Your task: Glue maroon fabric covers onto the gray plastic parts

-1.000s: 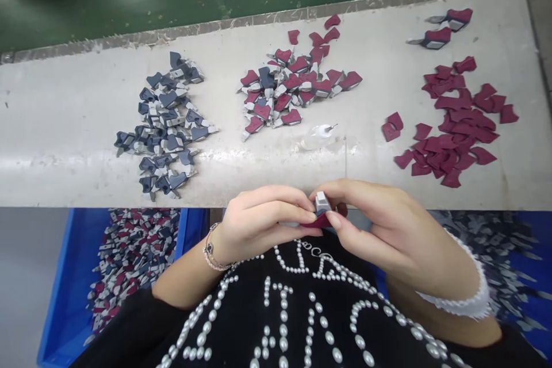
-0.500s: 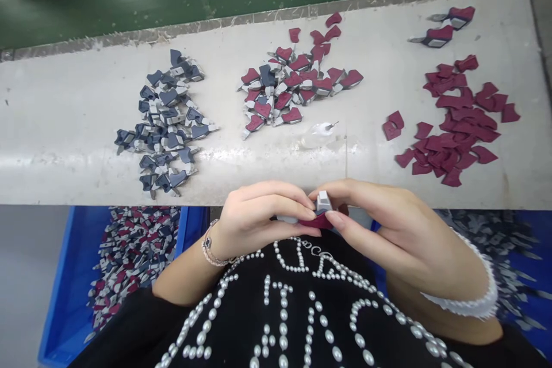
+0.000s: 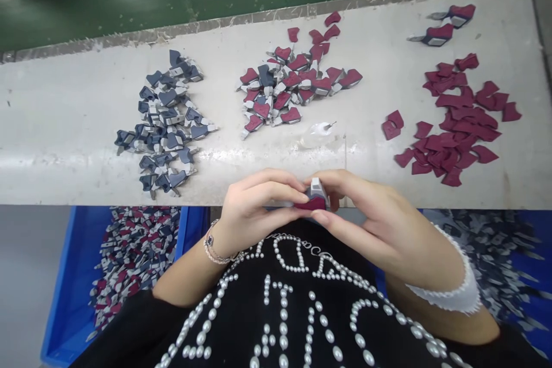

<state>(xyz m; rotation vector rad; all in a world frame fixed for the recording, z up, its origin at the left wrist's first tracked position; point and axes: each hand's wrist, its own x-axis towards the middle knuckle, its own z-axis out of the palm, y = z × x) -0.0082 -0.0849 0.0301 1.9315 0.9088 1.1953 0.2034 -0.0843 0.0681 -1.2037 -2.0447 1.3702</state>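
Note:
A small plastic part point(image 3: 312, 202) with a maroon face, a dark blue body and a light grey block on top sits between both hands at the table's front edge. My left hand point(image 3: 263, 201) pinches its left end between thumb and fingers. From the other side, my right hand point(image 3: 366, 213) curls round it, the thumb at its front and the fingers behind. Those right fingertips are partly hidden. Beyond the hands lies a heap of similar parts with maroon faces point(image 3: 282, 100). Loose maroon inserts point(image 3: 452, 146) are piled at the right.
Dark blue and grey parts point(image 3: 168, 98) lie heaped at the left of the pale table point(image 3: 64, 155). A small clear bottle point(image 3: 319, 131) with a thin tip lies mid-table. Two maroon-faced parts point(image 3: 440, 35) rest far right. Blue bins of parts point(image 3: 64, 299) flank me below the table.
Both hands have moved slightly up and left with the part. It has turned a little, showing more of its maroon face, and my right thumb has slid off its top edge.

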